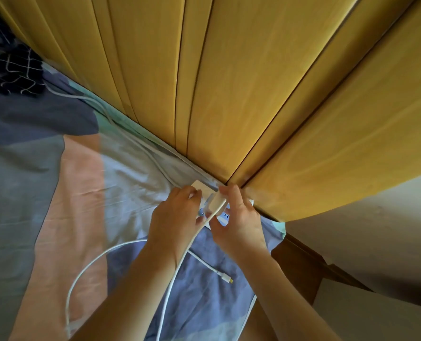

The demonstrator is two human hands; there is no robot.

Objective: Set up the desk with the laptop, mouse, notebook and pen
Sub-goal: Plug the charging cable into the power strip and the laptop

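A white power strip [223, 216] lies on the bed sheet [86, 193] against the yellow wooden wall panels. My left hand [176, 216] presses on the strip's left part. My right hand [237, 215] grips a white charger plug [217, 201] right over the strip's sockets. The charger's white cable [91, 264] runs from the plug under my left wrist, loops over the sheet and ends in a small connector [226, 278] lying loose. No laptop, mouse, notebook or pen is in view.
Yellow wooden panels [229, 82] rise behind the bed. A second white cord [130, 141] runs along the wall from the strip towards a dark checked cloth [10, 70] at far left. A brown wooden bed frame corner [300, 262] sits at right, beside a pale wall.
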